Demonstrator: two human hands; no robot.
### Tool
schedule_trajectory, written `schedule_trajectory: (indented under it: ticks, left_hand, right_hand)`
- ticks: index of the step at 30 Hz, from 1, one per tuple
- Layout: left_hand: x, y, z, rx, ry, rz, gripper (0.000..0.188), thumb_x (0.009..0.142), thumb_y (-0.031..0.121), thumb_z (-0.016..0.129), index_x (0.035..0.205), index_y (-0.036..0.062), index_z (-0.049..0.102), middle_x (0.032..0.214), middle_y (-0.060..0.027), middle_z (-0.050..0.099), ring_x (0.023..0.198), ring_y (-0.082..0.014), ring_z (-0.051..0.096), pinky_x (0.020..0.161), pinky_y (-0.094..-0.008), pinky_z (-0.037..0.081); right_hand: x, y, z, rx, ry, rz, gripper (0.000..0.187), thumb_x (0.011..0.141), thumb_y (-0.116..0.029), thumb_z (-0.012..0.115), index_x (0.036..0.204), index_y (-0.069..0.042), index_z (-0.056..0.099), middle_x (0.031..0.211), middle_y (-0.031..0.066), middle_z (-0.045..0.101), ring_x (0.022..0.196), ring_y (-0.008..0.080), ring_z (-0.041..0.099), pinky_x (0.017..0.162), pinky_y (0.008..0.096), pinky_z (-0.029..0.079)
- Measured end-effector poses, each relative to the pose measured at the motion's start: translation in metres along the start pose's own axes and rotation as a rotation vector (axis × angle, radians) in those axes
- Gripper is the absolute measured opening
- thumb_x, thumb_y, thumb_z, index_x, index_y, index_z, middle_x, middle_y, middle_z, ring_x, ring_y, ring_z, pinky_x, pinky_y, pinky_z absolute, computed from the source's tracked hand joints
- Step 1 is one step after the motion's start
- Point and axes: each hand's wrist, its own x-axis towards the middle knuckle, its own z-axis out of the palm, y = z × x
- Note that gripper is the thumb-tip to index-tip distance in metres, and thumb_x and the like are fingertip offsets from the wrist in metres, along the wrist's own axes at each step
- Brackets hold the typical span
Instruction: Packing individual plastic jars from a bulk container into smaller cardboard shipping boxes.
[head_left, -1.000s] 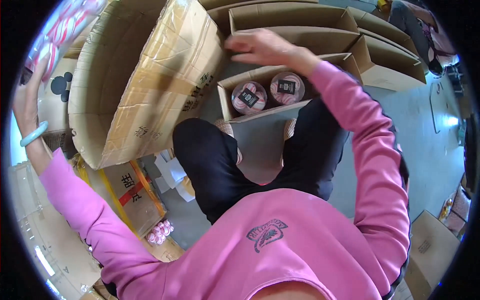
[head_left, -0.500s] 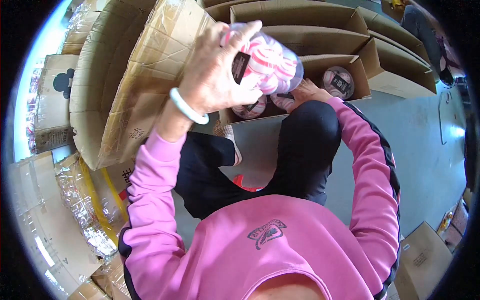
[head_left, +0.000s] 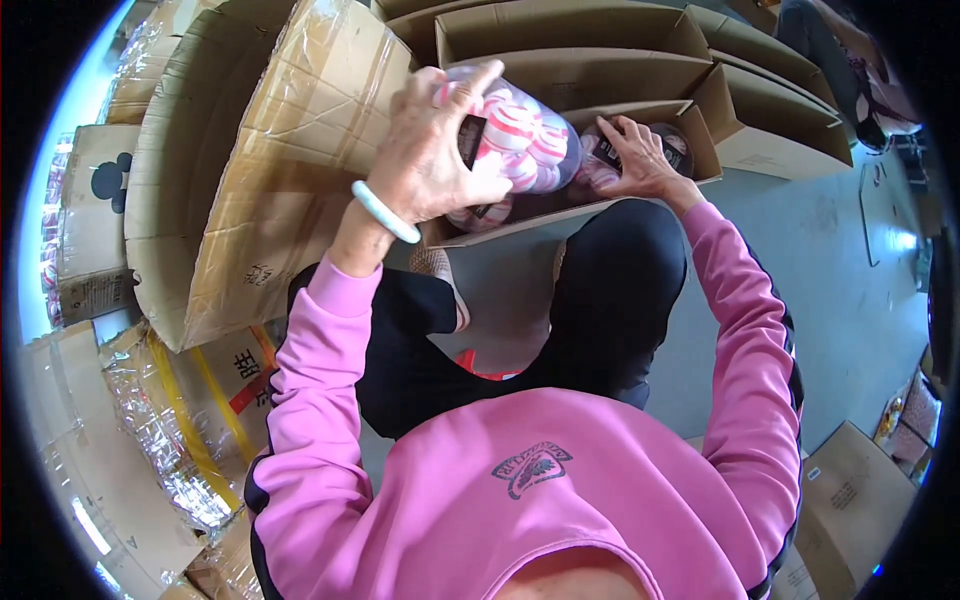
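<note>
Grey floor (head_left: pixel 805 260) extends to the right of the narrow carton, the reference for all positions. A large carton (head_left: pixel 290 170) stands open to its left, the taped wall near the narrow carton's left end. Behind it, long cartons (head_left: pixel 575 35) stand open in rows; another carton (head_left: pixel 780 120) adjoins its right rear. The narrow carton (head_left: pixel 706 150) is open at the top; its front edge runs just ahead of the person's knees. It contains clear tubs of pink-and-white striped balls: a left tub (head_left: pixel 482 214), partly hidden, a middle tub (head_left: pixel 592 172) and a right tub (head_left: pixel 675 140). The left hand (head_left: pixel 425 150) grips a held tub (head_left: pixel 525 140), tilted, above its left half; thumb and fingers clasp the labelled end. The right hand (head_left: pixel 645 160) spreads its fingers over the middle tub, touching it; grip firmness cannot be determined.
</note>
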Motion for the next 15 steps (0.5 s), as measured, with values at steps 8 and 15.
schedule_trajectory:
  ticks: [8, 15]
  left_hand:
    - [0.013, 0.002, 0.063, 0.097, -0.189, -0.176, 0.11, 0.056, 0.042, 0.09, 0.153, 0.0246, 0.041, 0.133, -0.0239, 0.048, 0.124, -0.0447, 0.049, 0.105, -0.0522, 0.046]
    - [0.024, -0.031, 0.056, 0.091, -0.299, -0.141, 0.106, 0.055, 0.053, 0.085, 0.151, 0.0316, 0.045, 0.132, -0.0205, 0.049, 0.122, -0.0463, 0.05, 0.098, -0.0543, 0.051]
  right_hand:
    - [0.0, 0.002, 0.01, -0.083, -0.079, 0.004, 0.114, 0.056, -0.043, 0.083, 0.155, -0.011, 0.036, 0.146, 0.0222, 0.039, 0.134, 0.0438, 0.04, 0.111, 0.0553, 0.035]
    - [0.0, 0.014, -0.003, 0.014, -0.025, 0.091, 0.116, 0.056, -0.049, 0.082, 0.156, -0.011, 0.035, 0.148, 0.0232, 0.039, 0.134, 0.046, 0.04, 0.112, 0.0575, 0.034]
